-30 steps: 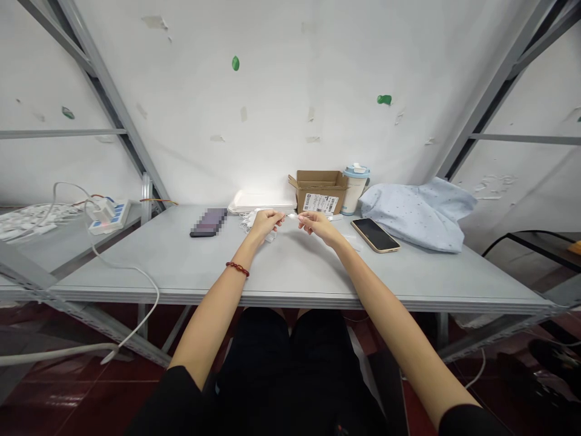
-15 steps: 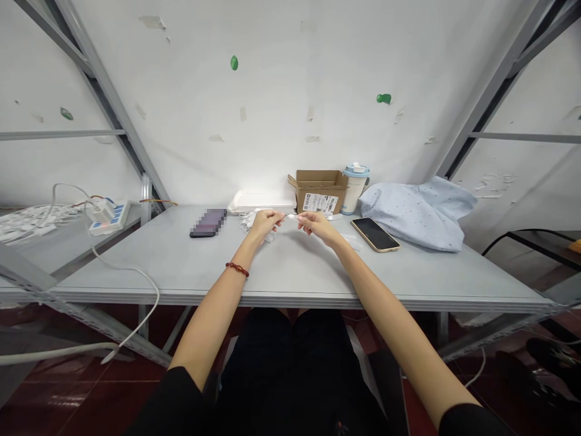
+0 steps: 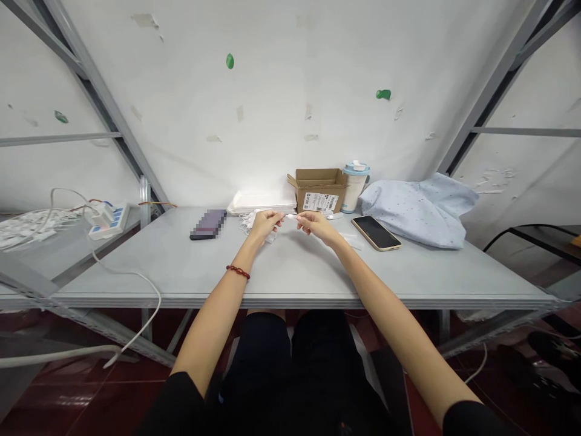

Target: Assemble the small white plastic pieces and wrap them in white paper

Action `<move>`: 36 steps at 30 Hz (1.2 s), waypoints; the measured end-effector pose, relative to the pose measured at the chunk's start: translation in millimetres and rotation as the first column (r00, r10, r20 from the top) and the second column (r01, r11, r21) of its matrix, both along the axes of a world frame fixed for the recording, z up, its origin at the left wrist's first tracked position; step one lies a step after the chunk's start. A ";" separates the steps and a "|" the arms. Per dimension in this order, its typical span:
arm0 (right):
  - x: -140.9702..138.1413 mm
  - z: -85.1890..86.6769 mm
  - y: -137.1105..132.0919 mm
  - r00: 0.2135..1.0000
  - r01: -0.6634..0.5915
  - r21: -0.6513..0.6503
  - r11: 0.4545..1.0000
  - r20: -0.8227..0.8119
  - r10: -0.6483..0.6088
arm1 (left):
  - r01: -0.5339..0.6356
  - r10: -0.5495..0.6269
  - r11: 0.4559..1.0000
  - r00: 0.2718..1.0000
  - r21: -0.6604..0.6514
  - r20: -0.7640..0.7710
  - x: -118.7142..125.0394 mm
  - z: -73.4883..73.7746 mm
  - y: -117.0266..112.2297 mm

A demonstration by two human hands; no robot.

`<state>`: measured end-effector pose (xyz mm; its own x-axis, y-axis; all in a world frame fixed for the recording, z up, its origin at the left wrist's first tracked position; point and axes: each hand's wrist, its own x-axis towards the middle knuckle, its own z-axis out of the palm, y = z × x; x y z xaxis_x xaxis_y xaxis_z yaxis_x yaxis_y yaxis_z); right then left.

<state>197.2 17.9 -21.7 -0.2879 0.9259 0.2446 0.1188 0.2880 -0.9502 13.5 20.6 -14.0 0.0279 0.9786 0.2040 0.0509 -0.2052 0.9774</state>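
Note:
My left hand (image 3: pixel 267 225) and my right hand (image 3: pixel 316 224) meet over the middle of the tabletop, each closed in a pinch. Between their fingertips is a small white piece (image 3: pixel 291 216), held from both sides; it is too small to tell its kind. Just beyond my left hand lies a tangle of white cords (image 3: pixel 246 221), partly hidden by the hand. Clear plastic (image 3: pixel 271 237) shows beneath the left fingers. A second white piece (image 3: pixel 334 215) rests behind my right hand.
Behind the hands stand an open cardboard box (image 3: pixel 320 191), a lidded cup (image 3: pixel 355 188) and a white tray (image 3: pixel 261 202). A phone (image 3: pixel 376 233) and pale blue cloth (image 3: pixel 415 209) lie right, a dark pixelated item (image 3: pixel 209 224) left. A power strip (image 3: pixel 110 220) sits far left.
The view has shifted very slightly. Both hands keep the same pinch on the small white piece, with no clear movement.

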 end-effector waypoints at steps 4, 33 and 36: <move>-1.4 1.0 -0.2 1.000 0.010 0.001 1.000 0.010 -0.010 | -0.003 0.003 1.000 1.000 0.002 0.008 0.5 0.4 -0.3; -7.0 -7.6 -0.6 0.990 0.082 0.120 0.989 0.103 -0.094 | 0.041 -0.040 0.999 0.998 -0.023 0.047 1.0 -3.1 1.2; -8.6 -8.1 -1.1 0.988 0.101 0.154 0.983 0.101 -0.117 | 0.046 -0.046 0.999 0.997 -0.004 0.065 0.9 -3.8 1.9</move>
<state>188.6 16.8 -29.8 -0.2197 0.9093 0.3535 0.2583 0.4036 -0.8777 14.5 22.5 -17.8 0.0599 0.9777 0.2014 -0.0221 -0.2004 0.9795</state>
